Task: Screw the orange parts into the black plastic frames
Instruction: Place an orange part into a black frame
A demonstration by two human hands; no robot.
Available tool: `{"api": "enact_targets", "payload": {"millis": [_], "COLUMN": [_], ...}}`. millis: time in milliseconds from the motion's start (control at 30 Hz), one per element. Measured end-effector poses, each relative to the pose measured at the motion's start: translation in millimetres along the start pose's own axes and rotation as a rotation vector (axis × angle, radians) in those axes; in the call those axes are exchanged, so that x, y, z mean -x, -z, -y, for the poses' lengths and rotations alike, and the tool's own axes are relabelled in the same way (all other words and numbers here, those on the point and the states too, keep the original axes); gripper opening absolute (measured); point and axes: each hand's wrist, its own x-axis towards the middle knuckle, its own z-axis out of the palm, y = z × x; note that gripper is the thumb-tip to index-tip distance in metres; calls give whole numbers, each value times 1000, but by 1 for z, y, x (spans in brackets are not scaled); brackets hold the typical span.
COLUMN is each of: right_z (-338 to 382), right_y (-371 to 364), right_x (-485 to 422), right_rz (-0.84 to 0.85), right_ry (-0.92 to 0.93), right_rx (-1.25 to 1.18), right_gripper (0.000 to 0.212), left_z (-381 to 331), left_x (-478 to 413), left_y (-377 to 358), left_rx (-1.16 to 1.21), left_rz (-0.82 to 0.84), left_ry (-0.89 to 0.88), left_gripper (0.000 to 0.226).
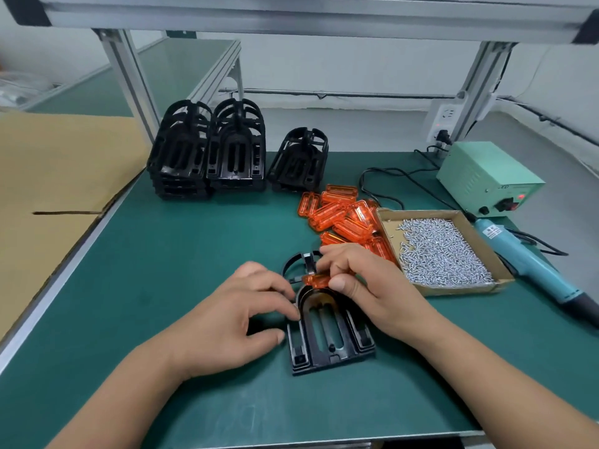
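An orange part (pixel 316 280) is being pinched by right hand (pixel 366 283) fingers over the arch of a black frame (pixel 327 338), which is being gripped at its left edge by left hand (pixel 233 319) fingers on the green tabletop (pixel 181 254); aluminium rack (pixel 291 21) overhead, cardboard (pixel 58 176) lying left.

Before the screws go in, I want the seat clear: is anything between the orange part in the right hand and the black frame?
Nothing visible does. The right hand pinches the orange part at the arched end of the black frame; the left hand holds its left edge only.
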Motion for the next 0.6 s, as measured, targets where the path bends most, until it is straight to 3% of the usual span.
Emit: {"api": "enact_targets", "payload": {"millis": [67,233,400,600], "right_z": [4,15,17,14], "right_y": [3,8,9,8], "right_x": [4,13,12,14], "right_rz": [-88,-249,-167,-41], "right_ry": [-10,-107,-9,-9], "right_rx": [-2,13,82,-2], "right_gripper": [11,10,12,20], "left_z": [-1,-7,-15,-6], "left_x": [-3,-7,-8,-11], "left_y": [-1,-7,-17,-16], "left_rx": [-64,-276,-462,-111], "left_rz": [-30,-134,-152,-286], "left_ry": [-29,-132,-221,-76], "left_gripper": [24,33,34,25]}}
